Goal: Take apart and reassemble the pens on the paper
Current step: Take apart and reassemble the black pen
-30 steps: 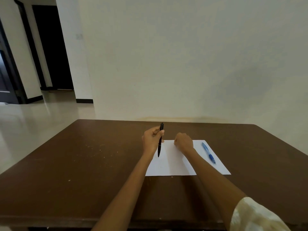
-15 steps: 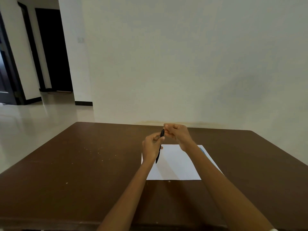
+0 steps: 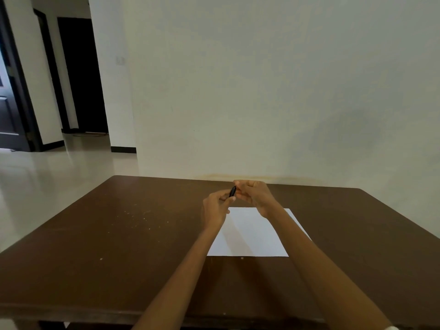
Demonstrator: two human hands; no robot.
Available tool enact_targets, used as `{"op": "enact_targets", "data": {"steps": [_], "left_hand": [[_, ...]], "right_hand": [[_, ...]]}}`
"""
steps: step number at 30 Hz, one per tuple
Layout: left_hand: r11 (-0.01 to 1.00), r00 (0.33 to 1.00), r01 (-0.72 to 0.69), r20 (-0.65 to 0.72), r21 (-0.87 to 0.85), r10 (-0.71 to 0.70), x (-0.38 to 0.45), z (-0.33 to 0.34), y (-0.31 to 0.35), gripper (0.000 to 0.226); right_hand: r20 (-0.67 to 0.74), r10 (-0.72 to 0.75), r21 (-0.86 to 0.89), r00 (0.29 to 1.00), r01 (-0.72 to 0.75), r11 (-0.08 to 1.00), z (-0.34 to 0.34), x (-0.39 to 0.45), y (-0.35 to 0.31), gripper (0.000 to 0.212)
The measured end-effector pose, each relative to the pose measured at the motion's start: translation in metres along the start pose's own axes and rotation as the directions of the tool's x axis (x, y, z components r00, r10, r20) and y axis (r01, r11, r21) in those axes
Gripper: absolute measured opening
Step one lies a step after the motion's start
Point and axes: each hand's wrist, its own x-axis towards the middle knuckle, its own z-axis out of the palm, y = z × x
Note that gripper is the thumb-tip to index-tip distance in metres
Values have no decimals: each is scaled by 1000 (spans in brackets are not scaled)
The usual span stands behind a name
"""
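Counter (image 3: 119, 246): brown, bare wood nearest.
Paper (image 3: 250, 234): white sheet, flat on the counter.
Left hand (image 3: 215, 209): fingers pinch the pen's lower end.
Pen (image 3: 232, 192): black, raised above the paper's far edge.
Right hand (image 3: 253, 194): fingers curled round its top.

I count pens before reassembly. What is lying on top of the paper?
The visible part of the paper is bare. The right forearm covers its right side, so a pen there cannot be seen.

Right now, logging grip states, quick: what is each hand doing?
Left hand: pinching the black pen.
Right hand: fingers curled on the pen's upper end.
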Motion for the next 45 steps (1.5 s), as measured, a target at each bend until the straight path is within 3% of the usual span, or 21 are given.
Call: {"op": "enact_targets", "data": {"steps": [8,11,16,20,22,25,27,29,35,41,43,45], "left_hand": [[998,1000,-20,-9,53,20,-5,1,3,26],[997,1000,-24,1,70,24,-4,2,2,25],[1000,1000,23,-7,9,-23,-3,2,0,21],[998,999,48,11,-51,-47,0,2,0,21],[991,997,76,20,-114,-74,2,2,3,19],[968,990,140,55,-206,-132,4,7,10,13],[951,982,188,78,-245,-174,4,12,13,9],[928,971,236,103,-289,-215,6,19,15,9],[893,947,318,155,-319,-282,11,36,6,15],[896,947,317,150,-310,-284,15,39,1,10],[902,951,306,139,-303,-276,16,38,0,9],[909,956,291,129,-297,-264,16,37,-1,10]], "right_hand": [[53,-14,-43,999,17,999,-7,-4,-3,15],[55,-38,-151,998,46,987,-8,-2,-4,23],[97,-105,-321,990,131,938,-8,-1,-6,20],[119,-111,-325,987,144,935,-7,-2,-8,22],[60,-118,-288,991,131,949,-10,-2,-6,24],[-191,-135,-330,972,66,942,-24,-1,3,25],[-302,-204,-601,931,-20,799,-38,-3,13,24],[-274,-247,-805,930,-81,587,-52,-6,26,24],[-186,-83,-930,979,-149,337,-72,-4,52,33],[-190,-111,-925,976,-140,354,-74,8,53,24],[-199,-132,-900,971,-128,416,-74,9,52,22],[-234,-162,-823,959,-107,558,-69,8,48,21]]}}
